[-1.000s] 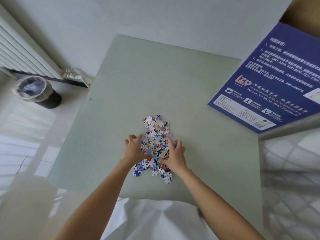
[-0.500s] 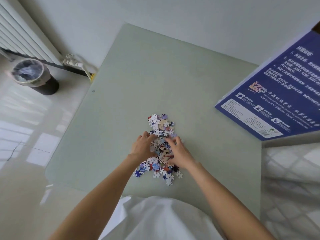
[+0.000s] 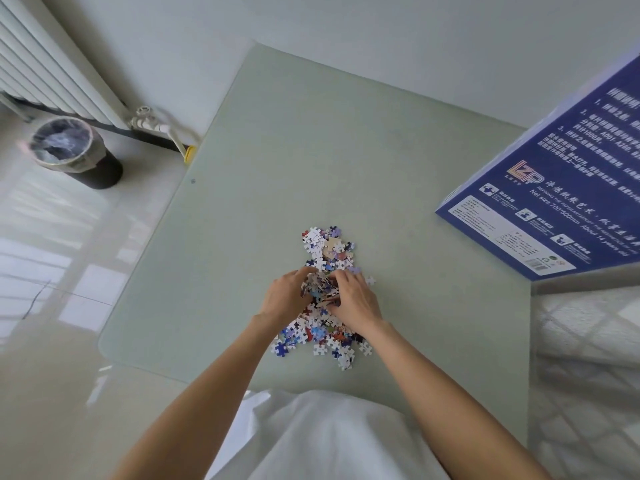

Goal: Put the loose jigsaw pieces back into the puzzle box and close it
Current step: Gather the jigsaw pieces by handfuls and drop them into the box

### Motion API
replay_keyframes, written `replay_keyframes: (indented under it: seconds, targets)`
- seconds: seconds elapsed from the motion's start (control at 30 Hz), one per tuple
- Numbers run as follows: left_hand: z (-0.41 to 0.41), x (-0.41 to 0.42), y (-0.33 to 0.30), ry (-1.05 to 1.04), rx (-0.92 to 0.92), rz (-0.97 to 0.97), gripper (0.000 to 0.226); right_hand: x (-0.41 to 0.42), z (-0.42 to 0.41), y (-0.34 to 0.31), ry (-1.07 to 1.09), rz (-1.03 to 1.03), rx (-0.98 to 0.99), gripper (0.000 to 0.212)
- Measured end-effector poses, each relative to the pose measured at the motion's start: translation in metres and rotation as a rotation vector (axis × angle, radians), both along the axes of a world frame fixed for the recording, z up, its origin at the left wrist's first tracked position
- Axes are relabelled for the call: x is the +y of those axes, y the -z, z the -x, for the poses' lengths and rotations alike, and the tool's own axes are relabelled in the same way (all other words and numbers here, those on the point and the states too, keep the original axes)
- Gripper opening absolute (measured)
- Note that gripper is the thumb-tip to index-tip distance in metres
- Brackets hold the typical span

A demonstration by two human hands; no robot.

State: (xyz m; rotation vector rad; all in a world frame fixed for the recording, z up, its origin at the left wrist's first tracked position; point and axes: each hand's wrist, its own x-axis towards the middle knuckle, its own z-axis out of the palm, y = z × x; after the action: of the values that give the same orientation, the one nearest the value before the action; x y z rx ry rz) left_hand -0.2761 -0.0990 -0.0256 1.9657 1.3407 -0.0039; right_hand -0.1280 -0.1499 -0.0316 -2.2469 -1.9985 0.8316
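- The step in hand looks like scooping: the left hand (image 3: 285,299) and right hand (image 3: 353,299) meet at frame centre, fingers curled inward around a raised clump of pieces (image 3: 320,289).
- Both hands hold pieces pressed between them; neither lies flat or wide.
- The rest of the heap (image 3: 322,337) lies on the table (image 3: 311,150), part above the hands, part below them toward the wrists, with one stray just right of the right hand.
- The box (image 3: 550,195) sits at the right edge of the frame, well apart from the heap; whether it is open I cannot tell.
- To do this well, I judge: keep the palms cupped under the clump, squeeze lightly, and carry low over the table so fallers stay near.
- Small handfuls should spill less than one big one.
- The pieces are thin, flat, knobbed card, printed blue, white and red; they likely slip and interlock loosely.
- The table is smooth, pale green with a rounded corner; the box is glossy blue card with white print.
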Motion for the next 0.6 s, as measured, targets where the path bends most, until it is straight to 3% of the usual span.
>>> replay_keyframes:
  seconds: [0.33, 0.6]
  targets:
    - [0.001, -0.006, 0.003, -0.052, 0.002, 0.039, 0.066, -0.001, 0.008, -0.004, 0.11, -0.001, 0.144, 0.044]
    - [0.005, 0.0, 0.0, -0.13, -0.081, 0.033, 0.041, -0.004, -0.003, -0.008, 0.189, -0.033, 0.203, 0.028]
